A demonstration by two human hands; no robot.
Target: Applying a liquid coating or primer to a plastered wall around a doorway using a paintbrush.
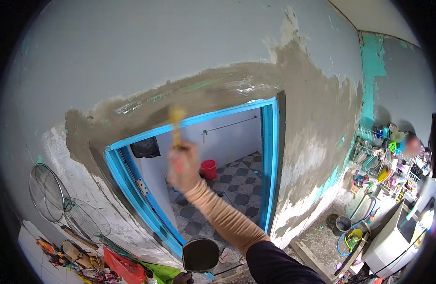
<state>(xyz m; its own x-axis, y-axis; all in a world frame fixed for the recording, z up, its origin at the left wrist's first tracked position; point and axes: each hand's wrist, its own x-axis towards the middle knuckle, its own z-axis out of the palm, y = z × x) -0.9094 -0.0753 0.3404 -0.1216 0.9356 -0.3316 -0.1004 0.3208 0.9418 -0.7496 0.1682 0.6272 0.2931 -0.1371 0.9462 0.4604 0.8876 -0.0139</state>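
Note:
My right hand (182, 166) is raised in front of the doorway, closed round the handle of a brush (176, 115). The brush, smeared by motion, points up toward the wet grey-brown band of plaster (199, 87) above the blue door frame (199, 117). At the lower edge my left hand (183, 278) is partly in view, its fingers closed at the side of a round dipper (200, 255). Dark grey stuff shows inside the dipper. The grip on its handle is mostly hidden.
Round wire strainers (47, 192) hang on the wall at left, above a cluttered shelf (76, 255). Through the doorway a red bucket (208, 169) stands on checkered tiles. At right are a loaded dish rack (369, 151), a white washing machine (386, 251) and a dark bucket (342, 225).

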